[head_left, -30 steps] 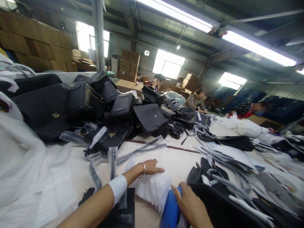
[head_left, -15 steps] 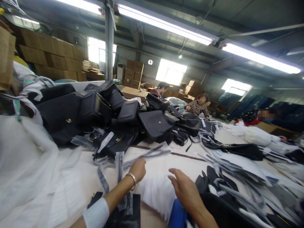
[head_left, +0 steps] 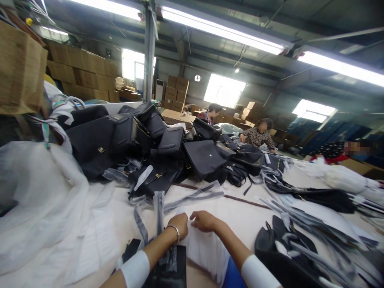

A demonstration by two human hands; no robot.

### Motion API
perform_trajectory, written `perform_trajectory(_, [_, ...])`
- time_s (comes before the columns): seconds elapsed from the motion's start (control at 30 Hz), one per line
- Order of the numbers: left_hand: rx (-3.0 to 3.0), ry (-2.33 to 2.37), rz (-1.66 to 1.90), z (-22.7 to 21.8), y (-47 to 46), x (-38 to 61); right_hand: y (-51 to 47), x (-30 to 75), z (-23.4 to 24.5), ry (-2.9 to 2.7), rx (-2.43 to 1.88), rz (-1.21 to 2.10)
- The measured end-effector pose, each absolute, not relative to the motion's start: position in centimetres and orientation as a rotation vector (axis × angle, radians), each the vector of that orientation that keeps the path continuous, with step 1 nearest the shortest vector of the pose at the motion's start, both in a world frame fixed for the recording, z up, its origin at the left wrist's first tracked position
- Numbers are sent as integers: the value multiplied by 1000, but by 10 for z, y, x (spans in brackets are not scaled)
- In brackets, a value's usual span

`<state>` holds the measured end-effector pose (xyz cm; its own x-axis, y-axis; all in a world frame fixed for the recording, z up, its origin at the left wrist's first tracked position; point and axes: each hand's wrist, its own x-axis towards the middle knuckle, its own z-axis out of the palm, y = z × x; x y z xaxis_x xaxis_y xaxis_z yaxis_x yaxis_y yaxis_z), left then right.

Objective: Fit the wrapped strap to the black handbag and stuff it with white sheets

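Observation:
My left hand, with a bracelet at the wrist, is closed at the upper left corner of a white soft cloth. Close beside it, my right hand has bent fingers pinched at the top edge of the same cloth; its fingertips are partly hidden. Under my left forearm lies a black bag with clear plastic wrap on its straps. One wrapped strap stands up behind my left wrist. Something blue shows beneath my right forearm.
Black handbags are heaped across the back of the table. White sheeting covers the left side. To the right are another black bag and several wrapped straps. Co-workers sit beyond the heap. Cartons are stacked behind.
My right hand has moved left, from open above the white cloth to a pinch at its edge beside my left hand. The view has shifted slightly left.

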<state>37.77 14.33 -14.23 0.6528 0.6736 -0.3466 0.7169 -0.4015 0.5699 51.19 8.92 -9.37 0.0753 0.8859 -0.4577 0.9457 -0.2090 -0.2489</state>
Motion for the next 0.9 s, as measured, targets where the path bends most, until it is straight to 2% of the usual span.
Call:
perform_trajectory(0.2, [2256, 1117, -99, -153, 147, 376, 86, 507, -101, 1837, 2204, -739])
perform_trajectory(0.6, [2169, 990, -34, -137, 150, 372, 85, 503, -102, 1987, 2241, -642])
perform_trajectory(0.9, [1710, 976, -98, -133, 153, 372, 91, 511, -96, 1980, 2640, -493])
